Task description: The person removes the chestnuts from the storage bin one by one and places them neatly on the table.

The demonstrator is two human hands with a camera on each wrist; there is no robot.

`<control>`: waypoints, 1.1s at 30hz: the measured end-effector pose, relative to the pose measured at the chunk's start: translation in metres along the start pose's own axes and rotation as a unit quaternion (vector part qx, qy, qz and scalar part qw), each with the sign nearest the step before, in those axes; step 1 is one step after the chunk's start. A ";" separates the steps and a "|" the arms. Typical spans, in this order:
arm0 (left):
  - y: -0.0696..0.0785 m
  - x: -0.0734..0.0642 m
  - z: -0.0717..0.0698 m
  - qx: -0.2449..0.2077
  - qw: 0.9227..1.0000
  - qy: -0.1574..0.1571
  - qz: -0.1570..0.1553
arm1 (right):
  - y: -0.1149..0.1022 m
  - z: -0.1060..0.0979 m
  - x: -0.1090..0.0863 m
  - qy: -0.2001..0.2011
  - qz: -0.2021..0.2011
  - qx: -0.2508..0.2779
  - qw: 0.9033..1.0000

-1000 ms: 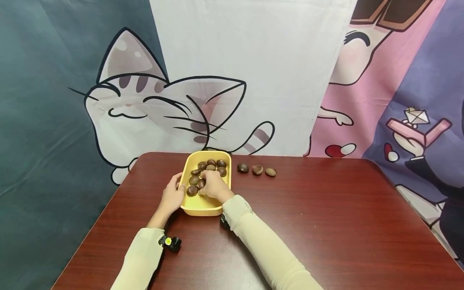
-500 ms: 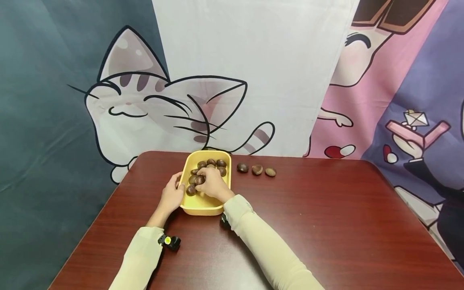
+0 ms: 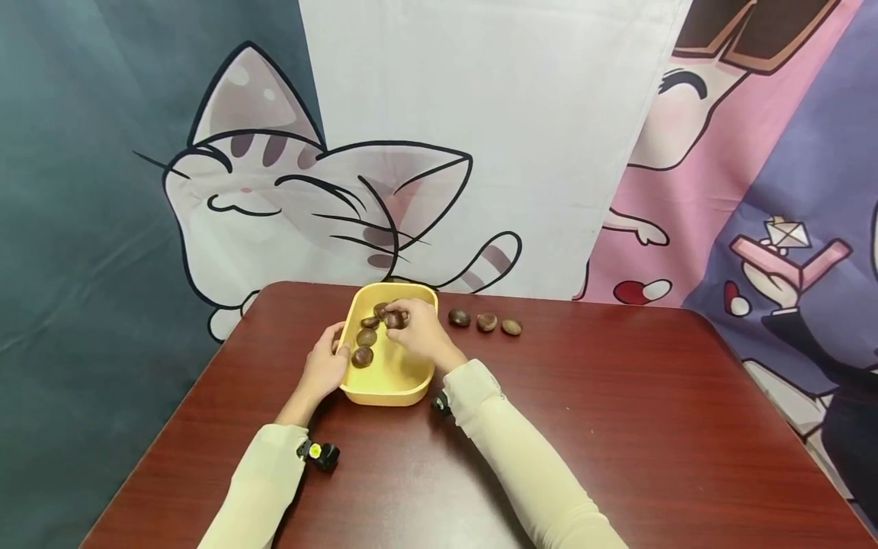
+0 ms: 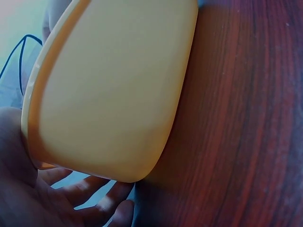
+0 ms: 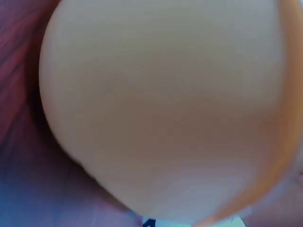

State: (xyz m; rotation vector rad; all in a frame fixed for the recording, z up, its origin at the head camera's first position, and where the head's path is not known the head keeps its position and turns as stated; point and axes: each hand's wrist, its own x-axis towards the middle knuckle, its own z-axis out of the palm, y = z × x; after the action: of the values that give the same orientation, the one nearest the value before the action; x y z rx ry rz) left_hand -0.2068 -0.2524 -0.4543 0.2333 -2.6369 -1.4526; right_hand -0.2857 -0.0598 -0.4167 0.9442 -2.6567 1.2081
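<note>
A yellow plastic tray [image 3: 394,377] stands near the table's far edge. My left hand [image 3: 325,364] holds its left side, thumb at the rim and fingers against the outside. In the left wrist view, those fingers lie along the end of the tray. My right hand [image 3: 424,334] reaches over the right rim and pinches a brown chestnut [image 3: 394,320] above the tray floor. Several more chestnuts [image 3: 366,337] lie along the tray's left side. Others at the back are partly hidden by the right hand. The right wrist view is filled by the tray's outer wall.
Three loose nuts stand in a row on the table right of the tray: a dark one [image 3: 459,317], a brown one [image 3: 486,322] and an olive-brown one [image 3: 511,326]. The reddish-brown wooden table [image 3: 617,427] ends at a printed cloth backdrop [image 3: 535,152].
My right hand has lifted a chestnut from the group and moved it right and toward the back of the tray. The left hand stays on the tray's side.
</note>
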 end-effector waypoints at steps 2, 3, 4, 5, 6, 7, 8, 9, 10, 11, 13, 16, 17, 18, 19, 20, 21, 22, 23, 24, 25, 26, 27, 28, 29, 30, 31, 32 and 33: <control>0.000 0.001 -0.002 0.002 1.000 -0.001 0.003 | 0.002 -0.005 0.000 0.006 -0.002 -0.001 1.000; 0.000 0.001 -0.002 0.003 1.000 -0.001 0.005 | 0.003 -0.007 0.000 0.010 -0.001 0.003 1.000; 0.000 0.001 -0.003 0.004 1.000 -0.001 0.005 | 0.005 -0.010 -0.001 0.013 -0.002 0.008 1.000; 0.000 0.001 -0.003 0.005 1.000 -0.002 0.004 | 0.007 -0.011 -0.002 0.016 0.000 0.015 1.000; -0.001 0.002 -0.003 0.005 1.000 -0.002 0.004 | 0.008 -0.013 -0.003 0.020 0.003 0.022 1.000; -0.001 0.001 -0.003 0.005 1.000 -0.002 0.003 | 0.011 -0.015 -0.005 0.024 0.005 0.027 0.999; -0.001 0.001 -0.003 0.005 1.000 -0.004 0.003 | 0.013 -0.016 -0.006 0.029 0.007 0.033 0.999; 0.000 0.000 -0.003 0.004 1.000 -0.004 0.001 | 0.015 -0.018 -0.008 0.036 0.008 0.036 0.999; -0.001 0.000 -0.002 0.004 1.000 -0.004 0.001 | 0.017 -0.019 -0.009 0.043 0.010 0.035 0.998; -0.001 0.000 -0.002 0.003 1.000 -0.005 -0.001 | 0.019 -0.021 -0.011 0.050 0.014 0.038 0.998; 0.000 -0.001 -0.001 0.002 1.000 -0.006 -0.003 | 0.023 -0.024 -0.013 0.065 0.017 0.039 0.997; 0.000 -0.002 -0.001 0.001 1.000 -0.006 -0.004 | 0.030 -0.029 -0.017 0.091 0.018 0.046 0.995; 0.000 -0.002 -0.001 0.000 1.000 -0.006 -0.006 | 0.033 -0.031 -0.018 0.100 0.016 0.050 0.994; 0.000 -0.002 0.000 0.000 1.000 -0.007 -0.006 | 0.036 -0.033 -0.019 0.107 0.017 0.053 0.993; 0.000 -0.002 0.000 -0.001 1.000 -0.006 -0.006 | 0.039 -0.035 -0.020 0.114 0.017 0.055 0.992; 0.000 -0.002 0.000 0.000 1.000 -0.007 -0.006 | 0.042 -0.037 -0.021 0.120 0.019 0.057 0.991; 0.001 -0.001 0.000 -0.001 1.000 -0.006 -0.007 | 0.044 -0.039 -0.023 0.124 0.021 0.059 0.990; 0.000 -0.001 0.000 0.000 1.000 -0.006 -0.005 | 0.047 -0.041 -0.024 0.128 0.026 0.058 0.990; 0.001 -0.001 0.000 0.000 1.000 -0.006 -0.005 | 0.050 -0.043 -0.025 0.131 0.032 0.056 0.989; 0.001 -0.001 -0.001 0.000 1.000 -0.006 -0.004 | 0.052 -0.045 -0.026 0.132 0.037 0.055 0.989; 0.001 -0.001 -0.001 0.000 1.000 -0.005 -0.002 | 0.054 -0.048 -0.028 0.134 0.041 0.055 0.989; 0.001 -0.001 -0.001 0.000 1.000 -0.005 -0.001 | 0.057 -0.049 -0.029 0.135 0.044 0.056 0.988; 0.001 -0.001 -0.001 0.001 1.000 -0.005 0.000 | 0.059 -0.051 -0.030 0.137 0.047 0.056 0.988; 0.001 -0.001 -0.001 0.002 1.000 -0.005 0.001 | 0.061 -0.054 -0.031 0.140 0.051 0.055 0.987; 0.001 -0.002 -0.001 0.001 1.000 -0.005 0.001 | 0.063 -0.056 -0.033 0.141 0.052 0.057 0.987; 0.001 -0.002 -0.001 0.002 1.000 -0.005 0.000 | 0.065 -0.058 -0.034 0.143 0.055 0.058 0.987; 0.001 -0.002 -0.001 0.002 1.000 -0.006 0.000 | 0.067 -0.060 -0.035 0.144 0.060 0.059 0.986; 0.001 -0.002 -0.001 0.002 1.000 -0.007 0.000 | 0.069 -0.062 -0.036 0.145 0.066 0.059 0.985; 0.002 -0.002 -0.001 0.002 1.000 -0.007 -0.001 | 0.071 -0.064 -0.037 0.147 0.071 0.057 0.985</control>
State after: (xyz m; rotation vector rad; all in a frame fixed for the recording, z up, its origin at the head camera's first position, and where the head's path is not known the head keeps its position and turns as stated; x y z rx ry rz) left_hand -0.2050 -0.2519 -0.4524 0.2274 -2.6516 -1.4536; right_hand -0.3068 0.0394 -0.4308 0.5425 -2.4760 1.4182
